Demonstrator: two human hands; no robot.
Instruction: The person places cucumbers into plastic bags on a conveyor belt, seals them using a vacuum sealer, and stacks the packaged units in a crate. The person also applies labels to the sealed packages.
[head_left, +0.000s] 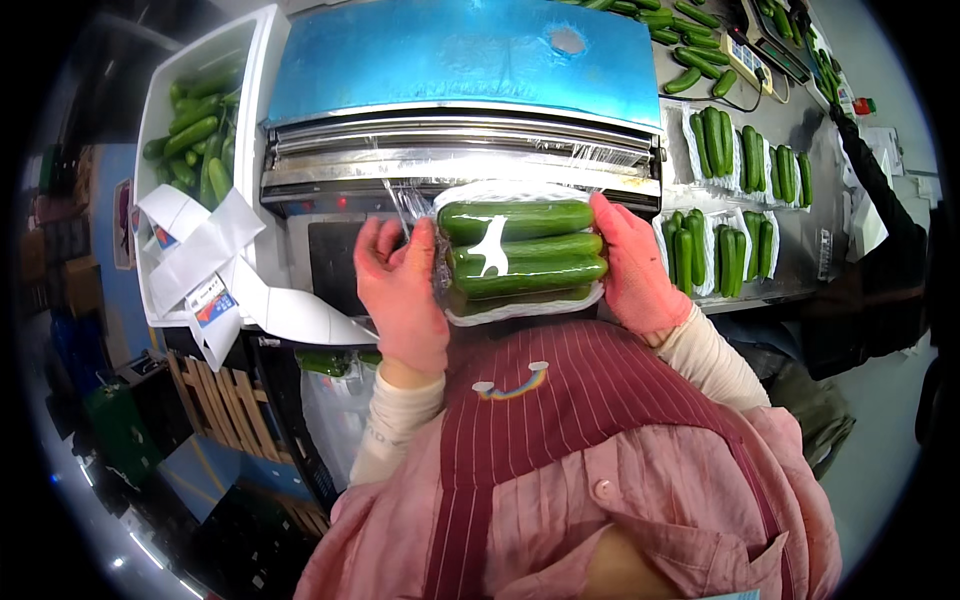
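In front of me is a white tray [470,318] of several green cucumbers [520,222], with clear cling film [408,205] stretched over it and glare on top. My left hand [400,295], in a pink glove, is at the tray's left end, fingers bent and thumb close to the tray, with gathered film between them. My right hand [637,265], also gloved in pink, grips the tray's right end, thumb on the near side; its other fingertips are partly hidden. Just beyond lies the wrapping machine [460,165] with metal rollers and a blue cover [460,60].
At left, a white crate [155,270] holds loose cucumbers [195,130], and a strip of white labels [220,270] hangs over its near side. On the right-hand metal table [810,260] stand several filled trays [735,250]; loose cucumbers [700,55] and a scale [770,45] lie behind.
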